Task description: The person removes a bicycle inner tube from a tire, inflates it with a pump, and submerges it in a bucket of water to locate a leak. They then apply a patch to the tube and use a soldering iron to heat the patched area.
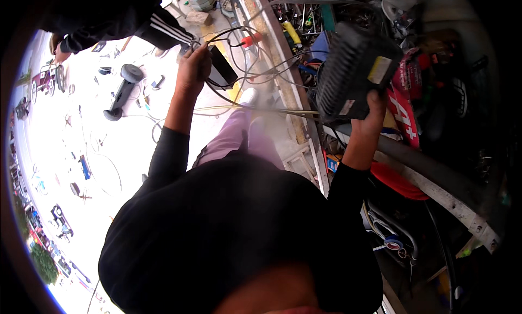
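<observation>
left hand grips cables, right hand holds charger.

right fingers hidden behind black vented box, floor litter too small

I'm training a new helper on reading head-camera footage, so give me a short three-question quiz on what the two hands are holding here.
1. True or false: the right hand holds a black ribbed box with a yellow label.
2. What does the left hand grip? A) a red can B) a small black box with cables C) a wheel
3. Fill in: on the pale ground to the left lies a black two-wheeled ____.

Key: 1 true. 2 B. 3 board.
</observation>
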`<state>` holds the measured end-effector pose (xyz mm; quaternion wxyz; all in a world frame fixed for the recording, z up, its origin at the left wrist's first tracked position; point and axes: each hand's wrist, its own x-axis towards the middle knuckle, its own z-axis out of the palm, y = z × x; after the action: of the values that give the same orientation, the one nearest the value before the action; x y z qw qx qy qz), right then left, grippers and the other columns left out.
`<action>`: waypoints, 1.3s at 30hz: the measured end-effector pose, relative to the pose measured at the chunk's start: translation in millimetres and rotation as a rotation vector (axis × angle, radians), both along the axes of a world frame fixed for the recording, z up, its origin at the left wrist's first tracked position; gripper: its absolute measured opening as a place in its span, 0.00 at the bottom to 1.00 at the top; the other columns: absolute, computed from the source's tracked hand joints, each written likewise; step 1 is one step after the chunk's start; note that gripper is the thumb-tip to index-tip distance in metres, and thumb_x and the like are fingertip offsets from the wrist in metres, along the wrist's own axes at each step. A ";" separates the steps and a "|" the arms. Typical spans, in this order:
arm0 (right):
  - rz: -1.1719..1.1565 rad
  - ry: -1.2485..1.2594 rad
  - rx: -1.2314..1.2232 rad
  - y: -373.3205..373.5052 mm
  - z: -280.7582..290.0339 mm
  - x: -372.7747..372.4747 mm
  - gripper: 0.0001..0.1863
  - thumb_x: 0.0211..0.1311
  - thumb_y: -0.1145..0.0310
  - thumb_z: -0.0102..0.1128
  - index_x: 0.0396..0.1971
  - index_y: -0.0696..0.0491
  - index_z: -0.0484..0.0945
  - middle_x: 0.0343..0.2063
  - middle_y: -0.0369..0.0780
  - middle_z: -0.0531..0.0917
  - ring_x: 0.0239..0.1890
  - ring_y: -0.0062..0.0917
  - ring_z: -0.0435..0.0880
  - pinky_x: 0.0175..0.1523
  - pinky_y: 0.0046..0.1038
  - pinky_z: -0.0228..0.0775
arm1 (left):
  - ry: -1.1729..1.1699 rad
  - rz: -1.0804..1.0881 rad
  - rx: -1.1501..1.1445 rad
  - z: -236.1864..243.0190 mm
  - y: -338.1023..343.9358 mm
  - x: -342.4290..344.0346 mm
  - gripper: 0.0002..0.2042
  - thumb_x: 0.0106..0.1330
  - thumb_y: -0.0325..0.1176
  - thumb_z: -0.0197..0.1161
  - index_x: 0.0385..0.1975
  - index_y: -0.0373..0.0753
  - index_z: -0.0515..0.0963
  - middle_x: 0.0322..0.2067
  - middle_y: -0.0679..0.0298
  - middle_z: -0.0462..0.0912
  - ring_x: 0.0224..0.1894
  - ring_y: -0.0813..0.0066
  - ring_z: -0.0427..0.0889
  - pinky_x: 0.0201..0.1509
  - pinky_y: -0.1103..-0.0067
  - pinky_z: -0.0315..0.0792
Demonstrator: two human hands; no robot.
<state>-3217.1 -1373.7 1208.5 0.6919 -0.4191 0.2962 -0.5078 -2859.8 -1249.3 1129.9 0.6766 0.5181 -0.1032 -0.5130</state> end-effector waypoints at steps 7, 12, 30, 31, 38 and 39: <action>0.331 0.109 0.017 27.6 18.8 27.4 0.40 0.45 0.61 0.72 0.58 0.60 0.65 0.48 0.39 0.76 0.49 0.23 0.75 0.56 0.25 0.65 | 0.079 0.081 0.004 22.8 68.5 -12.1 0.17 0.72 0.46 0.47 0.38 0.35 0.73 0.14 0.77 0.53 0.12 0.88 0.50 0.14 0.87 0.45; 0.489 0.208 -0.119 37.4 30.8 56.8 0.41 0.44 0.58 0.74 0.57 0.61 0.66 0.46 0.39 0.77 0.48 0.23 0.75 0.56 0.25 0.64 | 0.107 0.085 0.054 9.2 94.2 -17.6 0.17 0.73 0.45 0.46 0.35 0.36 0.73 0.13 0.78 0.51 0.12 0.88 0.49 0.14 0.87 0.44; 1.235 -0.709 0.009 74.8 67.0 223.4 0.25 0.68 0.60 0.48 0.60 0.57 0.62 0.48 0.45 0.76 0.49 0.34 0.75 0.53 0.35 0.72 | 0.497 0.531 0.089 -112.6 231.3 -14.7 0.15 0.73 0.44 0.46 0.25 0.44 0.67 0.13 0.77 0.56 0.13 0.85 0.54 0.15 0.83 0.47; 1.381 -0.772 -0.041 77.0 73.9 234.4 0.25 0.68 0.62 0.49 0.61 0.56 0.61 0.47 0.45 0.76 0.48 0.33 0.74 0.52 0.33 0.72 | 0.478 0.511 0.131 -116.5 233.8 -17.7 0.15 0.72 0.45 0.47 0.25 0.45 0.67 0.13 0.77 0.57 0.14 0.85 0.55 0.16 0.84 0.47; 1.203 -0.643 0.050 121.2 85.6 241.4 0.25 0.67 0.57 0.51 0.60 0.54 0.64 0.45 0.42 0.76 0.48 0.32 0.74 0.51 0.34 0.72 | 0.568 0.448 0.045 -107.1 247.3 -35.0 0.16 0.73 0.46 0.45 0.28 0.42 0.67 0.13 0.76 0.54 0.12 0.84 0.50 0.14 0.84 0.47; 1.064 -0.561 0.093 130.3 80.8 227.9 0.26 0.66 0.56 0.51 0.59 0.53 0.65 0.46 0.42 0.75 0.48 0.32 0.74 0.52 0.35 0.72 | 0.540 0.444 0.019 -102.4 252.8 -36.4 0.16 0.73 0.46 0.45 0.28 0.41 0.67 0.13 0.76 0.54 0.12 0.84 0.50 0.14 0.85 0.47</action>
<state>-2989.1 -1243.4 1289.2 0.9203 -0.3290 -0.1261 -0.1698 -2896.2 -996.4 1027.5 0.7697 0.3797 0.1998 -0.4727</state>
